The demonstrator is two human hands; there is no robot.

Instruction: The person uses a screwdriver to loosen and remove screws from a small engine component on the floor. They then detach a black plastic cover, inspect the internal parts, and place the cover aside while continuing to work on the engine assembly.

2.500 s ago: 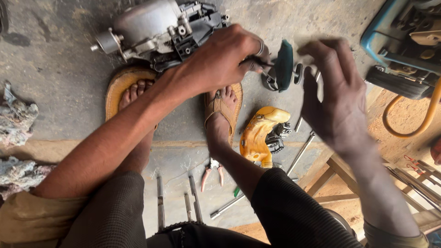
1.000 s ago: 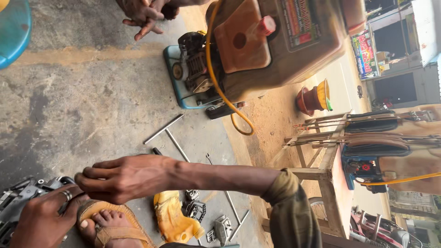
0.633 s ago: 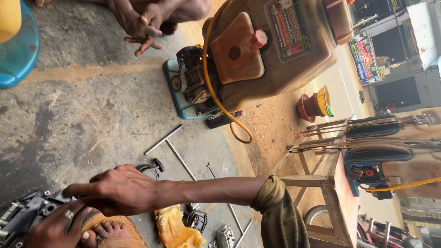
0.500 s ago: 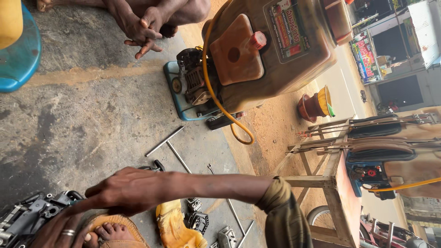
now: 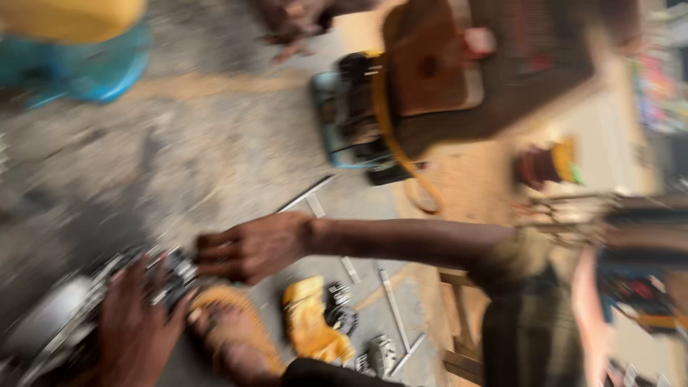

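A grey metal engine part [image 5: 68, 322] lies on the concrete floor [image 5: 179, 158] at the lower left, heavily blurred by camera motion. The left hand [image 5: 136, 333] rests flat on its right end, fingers spread rather than curled; whether they have hold of anything cannot be told. The right hand [image 5: 251, 247] reaches across from the right and touches the part's dark upper end, fingers bent loosely, grip unclear in the blur. Just below the hands, a bare foot in a tan sandal [image 5: 233, 337] presses near the part. Beside it lies a yellow casing [image 5: 312, 322] with small dark metal pieces, and thin metal rods [image 5: 394, 308] are scattered nearby. Farther up stands a brown machine with an orange hose [image 5: 401, 150] on a blue frame. Another person's hands [image 5: 294, 21] show at the top edge, near a blue tub [image 5: 79, 68].
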